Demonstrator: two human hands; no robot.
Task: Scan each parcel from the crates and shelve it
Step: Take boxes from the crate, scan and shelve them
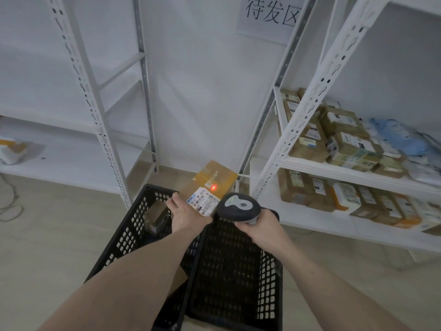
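So my right hand (259, 229) is wrapped around the handle of the scanner (239, 206), head pointing up and away from me. Left hand (185, 215) has the parcel (210, 185) gripped at its near end, fingers curled under one edge, thumb on the side, holding it up over the crates.

The parcel's a flat brown box, and its long axis runs away from me and a bit to the right, toward the gap between the two shelf units. The label (202, 201) sits at the near end, right by my left hand and just beside the scanner head. Here's the thing that matters: the red scanner dot (213, 187) is landing on bare cardboard just past the label, not on the barcode. So I reckon I need to tip the scanner back toward me a touch, or slide the parcel further out.

Below, two black mesh crates: the right crate (238, 271) looks empty from here, the left crate (124, 235) has at least one more box (156, 218) in it.

The right shelf unit (317, 89) is already stacked with parcels on two levels, and it's on the scanner-hand side, so the left hand will have to cross over to shelve there. The left shelf unit (95, 111) is mostly bare.
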